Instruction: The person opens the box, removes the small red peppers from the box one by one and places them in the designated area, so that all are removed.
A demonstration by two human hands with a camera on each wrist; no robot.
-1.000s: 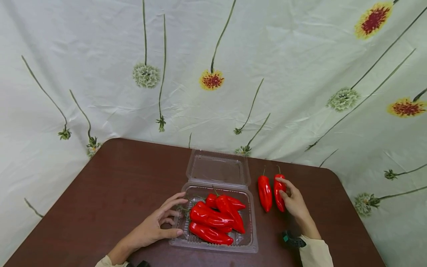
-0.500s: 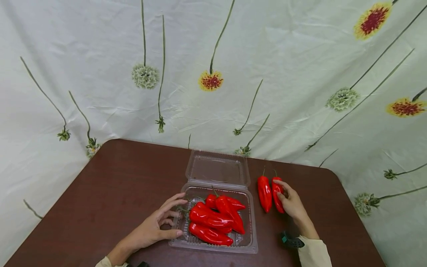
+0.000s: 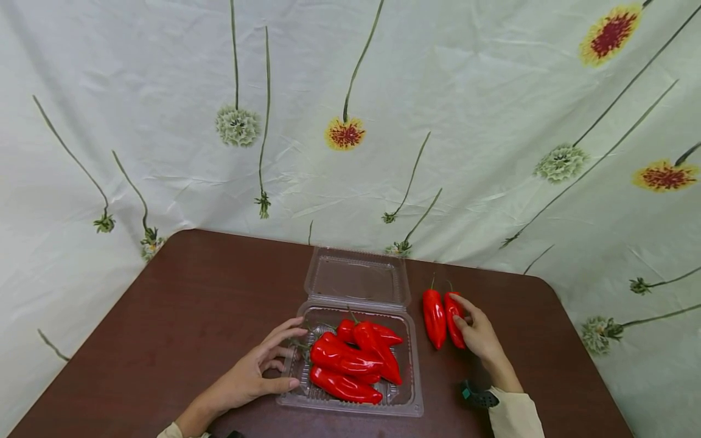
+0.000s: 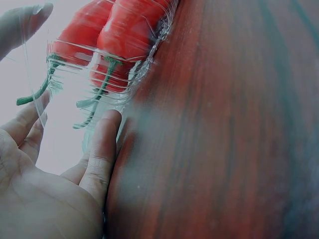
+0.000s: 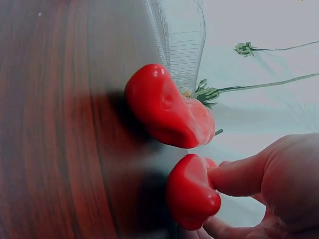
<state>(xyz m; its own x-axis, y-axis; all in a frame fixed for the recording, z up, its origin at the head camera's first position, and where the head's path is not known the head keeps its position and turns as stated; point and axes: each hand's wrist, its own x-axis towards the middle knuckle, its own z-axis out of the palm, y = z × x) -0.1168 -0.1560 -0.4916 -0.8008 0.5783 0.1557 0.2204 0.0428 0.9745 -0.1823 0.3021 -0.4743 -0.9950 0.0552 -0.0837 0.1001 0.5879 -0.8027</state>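
A clear plastic clamshell container (image 3: 417,377) sits on the table with several red peppers (image 3: 342,354) piled in its base. My left hand (image 3: 252,371) is at the container's left side, fingers spread along the rim and thumb at the near corner. In the left wrist view, green stems (image 4: 102,84) show through the clear wall by the fingers (image 4: 102,154). Right of the container, two red peppers lie side by side, stems pointing away. My right hand (image 3: 482,331) pinches the right-hand pepper (image 5: 192,191) between thumb and fingers; the other pepper (image 3: 434,319) lies just left of it.
The container's lid (image 3: 358,277) is folded back flat on the table behind the base. A flower-print cloth (image 3: 306,152) hangs behind the dark brown table (image 3: 219,292), close along its far edge.
My right hand has shifted slightly left with the pepper, narrowing the gap to the other pepper. The left hand and the container hold their place.
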